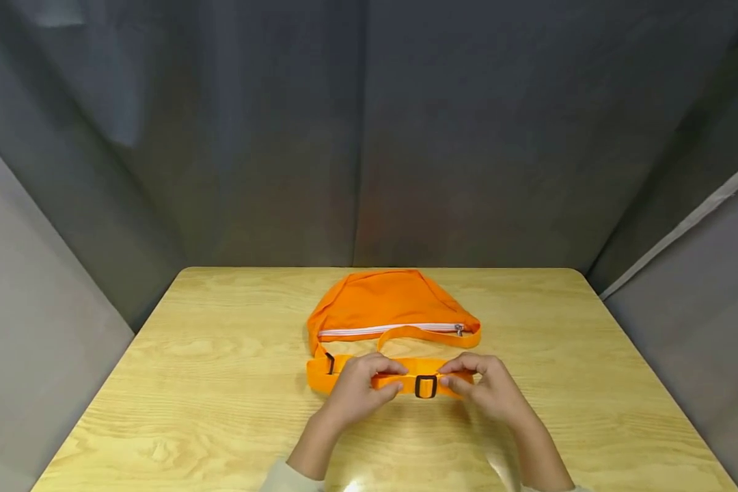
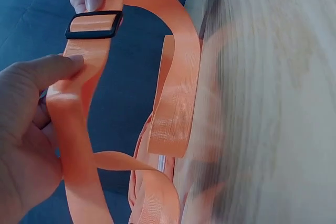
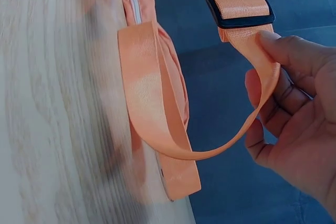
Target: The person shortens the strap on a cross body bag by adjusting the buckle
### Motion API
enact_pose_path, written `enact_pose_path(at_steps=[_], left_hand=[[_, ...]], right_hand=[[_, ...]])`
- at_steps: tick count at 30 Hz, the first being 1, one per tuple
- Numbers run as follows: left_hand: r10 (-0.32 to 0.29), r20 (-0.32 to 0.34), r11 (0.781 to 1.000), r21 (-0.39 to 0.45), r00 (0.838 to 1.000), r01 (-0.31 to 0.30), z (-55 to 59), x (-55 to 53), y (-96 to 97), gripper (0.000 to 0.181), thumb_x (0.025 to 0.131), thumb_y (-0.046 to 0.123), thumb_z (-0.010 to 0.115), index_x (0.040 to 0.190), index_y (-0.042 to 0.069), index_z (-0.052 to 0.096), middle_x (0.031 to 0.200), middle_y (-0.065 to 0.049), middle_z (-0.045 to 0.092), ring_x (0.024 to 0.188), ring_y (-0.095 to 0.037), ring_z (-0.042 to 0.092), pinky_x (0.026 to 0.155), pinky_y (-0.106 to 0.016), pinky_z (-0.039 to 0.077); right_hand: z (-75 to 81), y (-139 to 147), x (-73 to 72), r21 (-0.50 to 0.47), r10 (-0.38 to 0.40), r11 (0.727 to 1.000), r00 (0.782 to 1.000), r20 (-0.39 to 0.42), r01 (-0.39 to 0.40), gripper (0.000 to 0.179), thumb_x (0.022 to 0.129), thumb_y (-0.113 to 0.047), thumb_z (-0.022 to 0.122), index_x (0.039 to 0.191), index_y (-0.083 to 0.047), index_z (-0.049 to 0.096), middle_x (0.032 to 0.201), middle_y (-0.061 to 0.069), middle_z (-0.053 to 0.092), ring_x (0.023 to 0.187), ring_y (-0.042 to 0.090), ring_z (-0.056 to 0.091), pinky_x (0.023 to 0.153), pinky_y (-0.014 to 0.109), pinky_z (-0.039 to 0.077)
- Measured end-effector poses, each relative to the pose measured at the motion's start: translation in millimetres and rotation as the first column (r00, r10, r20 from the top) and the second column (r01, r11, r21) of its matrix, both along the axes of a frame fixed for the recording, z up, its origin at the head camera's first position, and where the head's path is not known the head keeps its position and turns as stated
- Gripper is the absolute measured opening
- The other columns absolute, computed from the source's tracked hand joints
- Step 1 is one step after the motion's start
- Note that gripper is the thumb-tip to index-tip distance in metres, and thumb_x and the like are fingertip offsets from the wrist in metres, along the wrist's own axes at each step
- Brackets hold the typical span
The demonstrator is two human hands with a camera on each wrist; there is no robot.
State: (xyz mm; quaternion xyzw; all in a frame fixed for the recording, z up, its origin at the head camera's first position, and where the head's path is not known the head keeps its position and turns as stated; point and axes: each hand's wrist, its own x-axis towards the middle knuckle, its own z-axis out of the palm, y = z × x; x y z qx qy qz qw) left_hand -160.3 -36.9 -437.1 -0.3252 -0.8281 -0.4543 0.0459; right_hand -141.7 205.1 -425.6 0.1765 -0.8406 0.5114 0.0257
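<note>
An orange bag (image 1: 393,297) with a white zipper (image 1: 387,331) lies on the table, its orange webbing strap (image 2: 176,77) looped toward me. My left hand (image 1: 359,387) pinches the strap left of a black slide buckle (image 1: 426,387), thumb on the near face. On the buckle's other side my right hand (image 1: 486,384) pinches the webbing between thumb and fingers. The left wrist view shows the buckle (image 2: 93,25) between both hands, with webbing threaded through it. In the right wrist view, the strap (image 3: 152,93) curves down from the right hand (image 3: 304,98).
The wooden table (image 1: 190,383) spreads out on both sides of the bag. A second black strap fitting (image 1: 330,363) sits near the bag's left end. Dark grey curtain (image 1: 270,137) hangs behind the table, with lighter grey panels (image 1: 31,307) at the sides.
</note>
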Motion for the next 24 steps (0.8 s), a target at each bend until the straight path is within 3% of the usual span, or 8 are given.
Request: enact_pose_path(at_steps=[3,5,9,14,19,22,24], left_hand=[[0.021,-0.102,0.999,-0.039,0.995,-0.025,-1.2,6.1,-2.5,0.03,0.075,0.016,0.079,0.103,0.012,0.069,0.098,0.006,0.065,0.091,-0.007,0.056,0.086,-0.036,0.042],[0.02,-0.186,0.997,-0.065,0.982,-0.033,-1.1,8.4,-3.1,0.038,0.071,0.021,0.082,0.106,0.014,0.068,0.099,0.007,0.064,0.093,-0.009,0.054,0.087,-0.039,0.04],[0.007,-0.326,0.995,-0.089,0.945,-0.038,0.4,9.5,-2.0,0.05,0.064,0.027,0.085,0.109,0.016,0.066,0.101,0.007,0.063,0.097,-0.009,0.054,0.088,-0.038,0.038],[0.027,-0.455,0.994,-0.081,0.89,-0.071,1.8,7.9,-0.1,0.054,0.058,0.028,0.088,0.106,0.016,0.065,0.096,0.008,0.064,0.092,-0.008,0.055,0.087,-0.038,0.037],[0.059,-0.539,0.99,-0.077,0.84,-0.119,4.9,7.3,0.2,0.051,0.056,0.028,0.089,0.101,0.018,0.067,0.091,0.009,0.064,0.087,-0.009,0.057,0.086,-0.04,0.036],[0.076,-0.551,0.987,-0.075,0.831,-0.14,5.4,7.0,-0.9,0.05,0.054,0.029,0.09,0.099,0.019,0.069,0.091,0.009,0.065,0.087,-0.008,0.057,0.086,-0.04,0.036],[0.075,-0.544,0.988,-0.073,0.836,-0.136,4.8,6.7,-1.8,0.051,0.054,0.029,0.089,0.099,0.019,0.069,0.091,0.01,0.065,0.087,-0.008,0.057,0.086,-0.039,0.036]], right_hand=[[0.5,-2.1,2.3,-0.016,0.007,1.0,1.0,0.026,-0.007,0.004,0.081,-0.012,0.072,0.086,-0.012,0.071,0.083,0.002,0.067,0.077,0.016,0.058,0.069,0.033,0.048],[2.6,-4.5,2.9,-0.024,0.011,1.0,0.999,0.041,-0.01,0.004,0.082,-0.013,0.072,0.086,-0.012,0.071,0.082,-0.001,0.067,0.077,0.016,0.057,0.067,0.033,0.048],[7.6,-10.7,2.2,-0.047,0.03,0.999,0.997,0.068,-0.027,0.006,0.082,-0.016,0.072,0.087,-0.012,0.071,0.082,-0.002,0.067,0.077,0.018,0.056,0.064,0.032,0.048],[10.0,-16.2,0.8,-0.078,0.031,0.997,0.996,0.088,-0.024,0.008,0.082,-0.017,0.072,0.087,-0.011,0.072,0.083,-0.001,0.068,0.078,0.021,0.056,0.065,0.034,0.047],[9.2,-18.8,0.5,-0.11,0.033,0.994,0.996,0.088,-0.023,0.006,0.082,-0.014,0.072,0.086,-0.009,0.072,0.081,0.0,0.068,0.078,0.022,0.057,0.069,0.037,0.045],[9.6,-20.6,0.8,-0.13,0.037,0.991,0.995,0.088,-0.025,0.006,0.081,-0.013,0.073,0.086,-0.009,0.072,0.081,0.001,0.068,0.077,0.021,0.058,0.069,0.037,0.044],[10.0,-21.7,0.9,-0.145,0.044,0.989,0.995,0.084,-0.032,0.006,0.081,-0.011,0.072,0.086,-0.008,0.072,0.082,0.003,0.069,0.078,0.021,0.058,0.071,0.037,0.044]])
